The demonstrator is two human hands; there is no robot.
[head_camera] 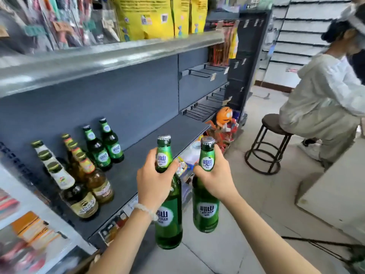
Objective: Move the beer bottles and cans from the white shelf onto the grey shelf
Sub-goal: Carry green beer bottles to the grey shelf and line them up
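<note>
1. The left hand (153,179) is wrapped around the neck and shoulder of a green glass beer bottle (168,218), fingers curled tight on the far side and thumb on the near side. A pale beaded bracelet (145,210) circles that wrist.
2. The right hand (214,177) grips a second green bottle (205,206) the same way, fingers folded round its neck just below the silver foil cap.
3. Both bottles are upright, close beside each other, held in the air in front of the near edge of the grey shelf (150,139), above the pale tiled floor. Each is smooth glossy glass with a round white label on the body and another on the neck.
4. On the grey shelf, a flat matte metal board, two matching green bottles (104,145) stand at the back towards the left.
5. Left of them stands a row of amber bottles (92,175) with gold caps, and left again, dark bottles with white neck labels (67,184).
6. At the near left is the corner of a white shelf (39,210) holding blurred coloured packets.
7. To the right, a person in pale clothing (324,107) sits on a round dark metal stool (266,143).
</note>
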